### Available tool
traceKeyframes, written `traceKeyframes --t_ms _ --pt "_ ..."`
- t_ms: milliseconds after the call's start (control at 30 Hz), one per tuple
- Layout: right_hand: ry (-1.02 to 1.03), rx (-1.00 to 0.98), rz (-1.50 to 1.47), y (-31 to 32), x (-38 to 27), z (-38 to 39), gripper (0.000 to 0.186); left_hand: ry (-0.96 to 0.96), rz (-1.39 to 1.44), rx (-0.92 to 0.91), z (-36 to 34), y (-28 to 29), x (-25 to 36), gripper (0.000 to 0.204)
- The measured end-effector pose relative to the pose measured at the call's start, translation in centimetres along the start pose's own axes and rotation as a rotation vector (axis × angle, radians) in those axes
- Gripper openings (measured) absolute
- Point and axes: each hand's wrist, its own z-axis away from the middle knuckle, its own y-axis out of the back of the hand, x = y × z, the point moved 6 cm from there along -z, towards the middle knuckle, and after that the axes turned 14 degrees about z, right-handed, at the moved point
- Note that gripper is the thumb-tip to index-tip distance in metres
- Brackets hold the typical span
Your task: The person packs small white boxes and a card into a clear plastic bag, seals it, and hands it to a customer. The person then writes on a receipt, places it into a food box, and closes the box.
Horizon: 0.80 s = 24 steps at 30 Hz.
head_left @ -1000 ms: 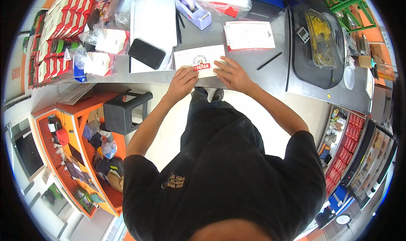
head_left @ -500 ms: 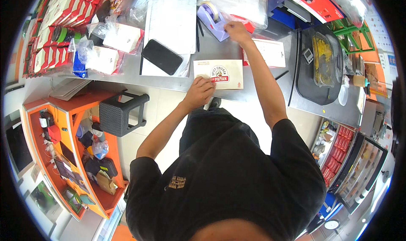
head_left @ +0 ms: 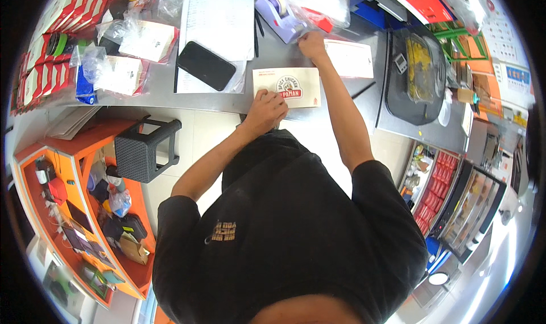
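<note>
A cream cardboard food box (head_left: 306,96) with a round printed emblem lies at the near edge of the steel table. My left hand (head_left: 265,112) rests on its left part, fingers curled against the card. Beyond the box stands a lilac tape dispenser (head_left: 280,21) with a roll of tape in it. My right hand (head_left: 312,45) is at the dispenser's front end, its fingers drawn together; whatever they pinch is too small to see. A flat white box with red edges (head_left: 350,58) lies to the right of that hand.
Left of the box are a black phone (head_left: 206,65) on paper sheets (head_left: 219,17), and plastic-wrapped cartons (head_left: 116,73). A dark tray (head_left: 418,105) carrying a clear container of yellow food stands right. A black stool (head_left: 147,150) stands below the table's left side.
The whole view has shifted, so the table sits higher and more to the left. My right hand's fingers have closed in at the dispenser's front end; my left hand stays on the box.
</note>
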Motion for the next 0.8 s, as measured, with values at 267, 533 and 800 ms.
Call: traceKeyframes --t_ms 267,533,800 --pt "0.027 0.341 -0.464 5.1 0.2 9.8 0.018 -0.148 0.025 -0.059 -1.1 -0.6 -0.3 0.014" --pt "-0.378 -0.002 -1.184 -0.9 -2.6 25.6 0.017 -0.198 0.081 0.035 -1.0 -0.4 0.0 0.018" --pt "-0.356 0.044 -1.118 -2.6 -2.7 24.9 0.017 -0.185 0.137 -0.06 -1.1 -0.3 -0.3 0.03"
